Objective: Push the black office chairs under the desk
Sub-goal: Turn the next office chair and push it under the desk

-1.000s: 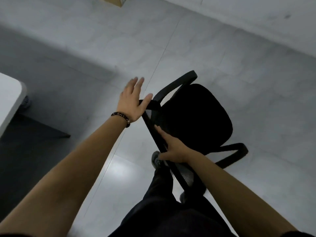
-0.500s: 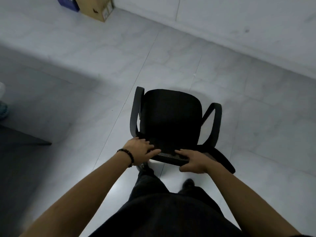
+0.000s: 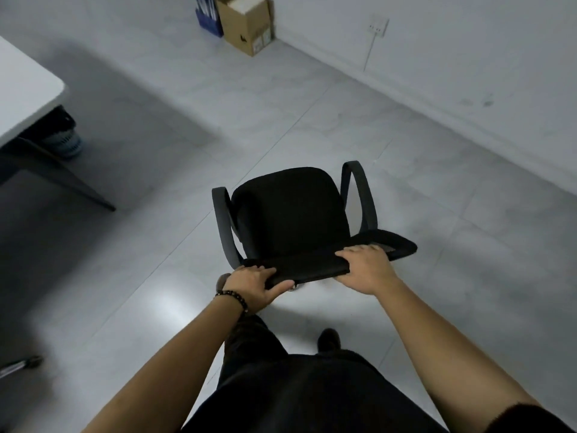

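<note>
A black office chair with two curved armrests stands on the tiled floor right in front of me, its seat facing away. My left hand grips the left part of the backrest's top edge. My right hand grips the same edge further right. The chair's base and wheels are hidden under the seat. The white desk shows its corner at the far left, well apart from the chair, with a dark angled leg below it.
A pale bin sits under the desk. A cardboard box and a blue file holder stand against the far wall. A wall socket with a cable is further right. Another chair's wheel leg pokes in at lower left.
The chair has swung round so its back faces me. Both hands moved from loose contact to a grip on the backrest top. The desk corner has come back into view at left.
</note>
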